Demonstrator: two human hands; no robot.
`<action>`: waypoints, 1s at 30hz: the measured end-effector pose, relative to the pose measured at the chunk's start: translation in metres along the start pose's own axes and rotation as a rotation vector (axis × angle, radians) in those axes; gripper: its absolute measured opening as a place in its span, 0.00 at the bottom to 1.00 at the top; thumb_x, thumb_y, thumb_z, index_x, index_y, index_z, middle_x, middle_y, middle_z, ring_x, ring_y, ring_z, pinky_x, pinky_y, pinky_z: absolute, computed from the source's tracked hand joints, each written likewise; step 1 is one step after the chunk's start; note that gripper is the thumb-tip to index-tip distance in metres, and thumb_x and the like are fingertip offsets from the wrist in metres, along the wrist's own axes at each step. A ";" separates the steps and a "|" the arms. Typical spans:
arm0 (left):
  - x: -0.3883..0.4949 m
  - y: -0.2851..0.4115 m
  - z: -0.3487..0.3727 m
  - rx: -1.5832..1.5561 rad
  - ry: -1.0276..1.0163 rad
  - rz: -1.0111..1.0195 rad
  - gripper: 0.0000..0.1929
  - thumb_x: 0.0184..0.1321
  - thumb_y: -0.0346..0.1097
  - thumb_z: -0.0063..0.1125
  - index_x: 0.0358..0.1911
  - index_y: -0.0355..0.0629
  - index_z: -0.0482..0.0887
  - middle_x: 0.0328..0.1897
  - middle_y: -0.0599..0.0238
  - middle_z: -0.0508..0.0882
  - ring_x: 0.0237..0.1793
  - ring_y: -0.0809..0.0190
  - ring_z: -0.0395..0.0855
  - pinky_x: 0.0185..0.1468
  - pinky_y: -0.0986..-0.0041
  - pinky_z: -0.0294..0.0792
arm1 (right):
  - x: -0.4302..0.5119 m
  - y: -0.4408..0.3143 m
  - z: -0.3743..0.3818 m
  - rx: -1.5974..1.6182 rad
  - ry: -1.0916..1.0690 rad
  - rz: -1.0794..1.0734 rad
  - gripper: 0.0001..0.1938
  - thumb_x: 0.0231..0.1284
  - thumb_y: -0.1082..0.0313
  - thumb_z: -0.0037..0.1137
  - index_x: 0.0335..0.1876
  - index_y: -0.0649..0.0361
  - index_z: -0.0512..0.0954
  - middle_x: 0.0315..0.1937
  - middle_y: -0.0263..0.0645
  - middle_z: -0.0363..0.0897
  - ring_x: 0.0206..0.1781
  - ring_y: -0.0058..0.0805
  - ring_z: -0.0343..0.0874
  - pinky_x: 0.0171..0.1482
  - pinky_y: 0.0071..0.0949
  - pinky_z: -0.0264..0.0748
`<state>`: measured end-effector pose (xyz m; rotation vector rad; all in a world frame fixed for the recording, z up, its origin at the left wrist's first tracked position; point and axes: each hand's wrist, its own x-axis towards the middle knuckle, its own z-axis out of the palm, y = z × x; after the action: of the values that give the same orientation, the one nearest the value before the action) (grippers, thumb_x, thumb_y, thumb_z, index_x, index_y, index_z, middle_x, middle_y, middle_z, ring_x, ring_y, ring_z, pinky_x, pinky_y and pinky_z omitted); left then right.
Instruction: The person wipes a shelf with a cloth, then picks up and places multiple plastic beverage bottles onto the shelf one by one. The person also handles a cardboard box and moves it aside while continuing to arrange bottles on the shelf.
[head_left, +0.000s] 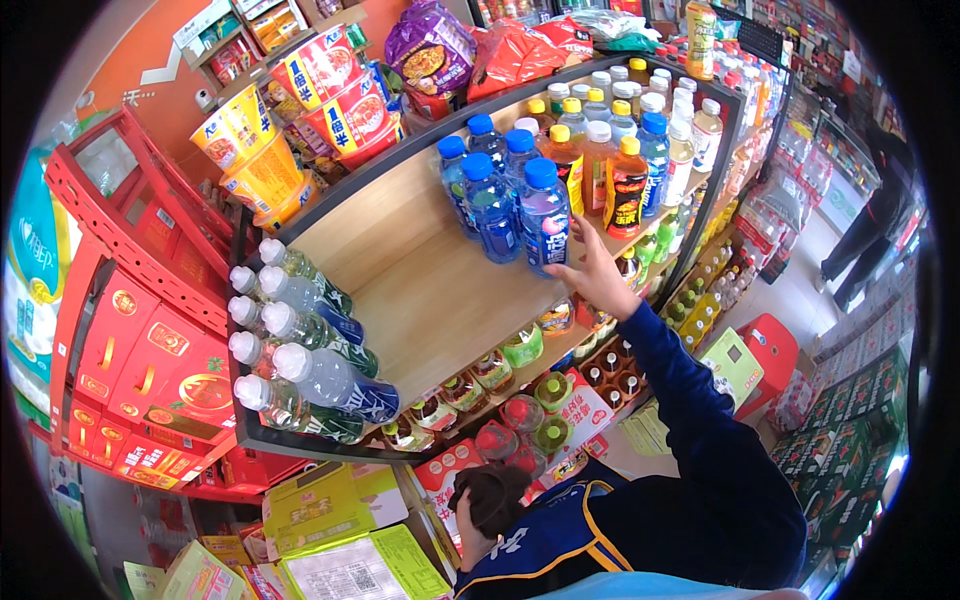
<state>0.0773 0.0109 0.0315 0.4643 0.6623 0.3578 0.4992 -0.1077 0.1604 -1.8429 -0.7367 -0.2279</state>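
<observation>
My right hand (600, 274) is at the front of an upper wooden shelf (427, 300), beside a bottle with a blue cap and blue label (544, 221). Thumb and fingers are spread at the bottle's right side and seem to touch it without closing around it. Several more blue-capped bottles (491, 217) stand upright behind and left of that one. Low in front of my body, my left hand (471, 529) grips a bunched dark brown cloth (491, 495); the cloth hides part of its fingers.
White-capped bottles (307, 360) line the shelf's left end. Yellow-capped drinks (626, 187) stand right of the blue ones. Instant noodle tubs (345, 112) are stacked behind the dark shelf edge (360, 169). Cartons (360, 562) lie low at left; a person (870, 210) is in the right aisle.
</observation>
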 end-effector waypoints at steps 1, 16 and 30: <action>-0.004 0.000 -0.006 -0.026 0.007 0.038 0.24 0.70 0.49 0.49 0.62 0.41 0.74 0.58 0.55 0.82 0.56 0.52 0.83 0.61 0.59 0.75 | 0.010 0.001 0.004 0.088 -0.026 0.033 0.46 0.53 0.56 0.73 0.72 0.66 0.56 0.62 0.60 0.70 0.66 0.49 0.71 0.66 0.39 0.68; -0.026 -0.014 -0.019 -0.120 0.148 0.205 0.27 0.70 0.53 0.47 0.62 0.40 0.74 0.58 0.54 0.82 0.56 0.50 0.83 0.62 0.57 0.74 | 0.041 -0.082 0.187 -0.007 -0.422 -0.183 0.29 0.54 0.57 0.69 0.51 0.69 0.66 0.46 0.63 0.76 0.50 0.61 0.78 0.52 0.48 0.75; -0.056 -0.013 -0.027 -0.035 0.326 0.164 0.27 0.69 0.52 0.46 0.62 0.39 0.74 0.58 0.52 0.83 0.56 0.49 0.83 0.62 0.57 0.74 | 0.072 -0.093 0.277 -0.042 -0.416 -0.189 0.34 0.55 0.58 0.69 0.60 0.69 0.63 0.50 0.62 0.75 0.54 0.58 0.77 0.55 0.45 0.75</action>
<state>0.0204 -0.0180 0.0338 0.4320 0.9350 0.6073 0.4499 0.1891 0.1585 -1.8827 -1.2034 0.0234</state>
